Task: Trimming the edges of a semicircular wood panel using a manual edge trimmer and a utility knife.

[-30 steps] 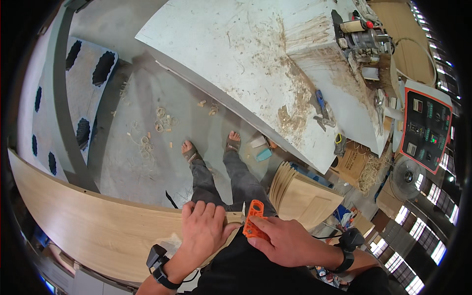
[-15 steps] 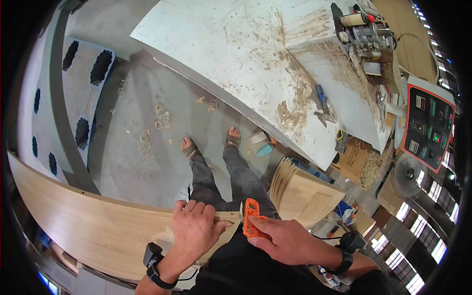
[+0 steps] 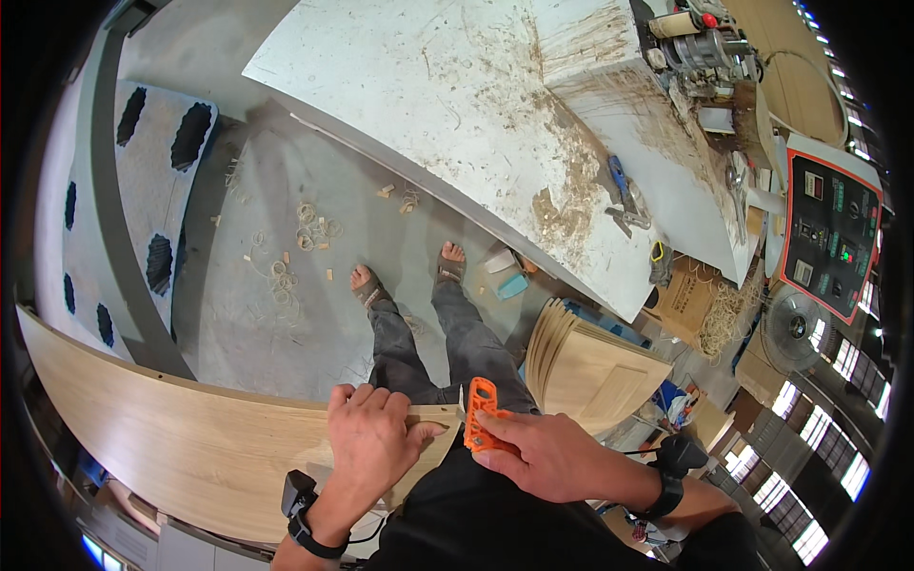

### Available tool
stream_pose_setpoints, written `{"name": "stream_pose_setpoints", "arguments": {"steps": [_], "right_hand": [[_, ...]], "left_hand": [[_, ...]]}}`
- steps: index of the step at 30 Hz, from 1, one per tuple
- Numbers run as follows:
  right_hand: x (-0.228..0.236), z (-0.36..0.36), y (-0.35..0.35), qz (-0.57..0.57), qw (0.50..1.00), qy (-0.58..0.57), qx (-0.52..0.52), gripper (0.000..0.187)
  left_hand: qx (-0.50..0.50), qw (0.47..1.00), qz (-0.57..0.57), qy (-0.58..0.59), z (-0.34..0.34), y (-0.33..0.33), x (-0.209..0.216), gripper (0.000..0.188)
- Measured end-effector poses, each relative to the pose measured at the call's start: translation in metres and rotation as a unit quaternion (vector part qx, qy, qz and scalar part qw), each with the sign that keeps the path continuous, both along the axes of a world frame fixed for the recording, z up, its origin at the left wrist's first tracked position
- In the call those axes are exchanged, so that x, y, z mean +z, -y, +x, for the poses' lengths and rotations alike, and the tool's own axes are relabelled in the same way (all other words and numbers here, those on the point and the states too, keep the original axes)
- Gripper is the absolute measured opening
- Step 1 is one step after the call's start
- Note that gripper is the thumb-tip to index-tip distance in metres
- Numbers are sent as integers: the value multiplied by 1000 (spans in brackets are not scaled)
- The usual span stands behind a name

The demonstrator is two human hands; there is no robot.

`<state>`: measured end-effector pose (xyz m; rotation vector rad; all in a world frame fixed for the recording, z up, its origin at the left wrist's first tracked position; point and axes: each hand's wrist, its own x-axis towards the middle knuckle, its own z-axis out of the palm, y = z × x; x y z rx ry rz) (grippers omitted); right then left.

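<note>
A long wood-grain panel (image 3: pixel 219 430) stretches from the far left to just in front of my body. My left hand (image 3: pixel 374 433) is closed over its upper edge near the right end, fingers curled over the far side and thumb lying along the near face. In my right hand (image 3: pixel 552 455) is an orange edge trimmer (image 3: pixel 482 419), a plastic hand tool with cut-out holes, pinched between thumb and fingers. The trimmer stands upright right beside the panel's end corner. Whether its blade touches the panel I cannot tell.
A white, glue-stained machine table (image 3: pixel 428 86) fills the upper middle, with pliers (image 3: pixel 626 211) on it. A control box (image 3: pixel 831 228) stands at right. Stacked wooden panels (image 3: pixel 600 371) lean beside my legs. A blue-grey pallet (image 3: pixel 157 190) lies left; offcut strips (image 3: pixel 307 228) litter the floor.
The whole view has shifted slightly. Both hands keep their hold, and the trimmer stays at the panel's end with hardly any movement.
</note>
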<state>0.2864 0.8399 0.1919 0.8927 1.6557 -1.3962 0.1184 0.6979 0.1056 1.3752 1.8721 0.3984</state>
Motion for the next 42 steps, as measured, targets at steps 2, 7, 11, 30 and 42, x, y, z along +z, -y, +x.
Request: {"name": "stream_pose_setpoints", "arguments": {"steps": [2,7,11,30,42], "right_hand": [[0,-2,1,3,1000,10,4,48],[-4,0,0,-7,1000,23,13,50],[-10,8,2,4,1000,-6,-19,45],[-44,65,-15,6,972,-2,-236,49],[-46,79,-14,-24,960,-141,-242,56]], "left_hand": [[0,1000,-5,0,0,-1,1,43],[0,1000,-5,-1,0,-2,1,43],[0,1000,-4,-3,0,-1,2,43],[-64,997,37,-22,24,-18,11,30],[-107,994,6,-14,36,-17,12,35]]}}
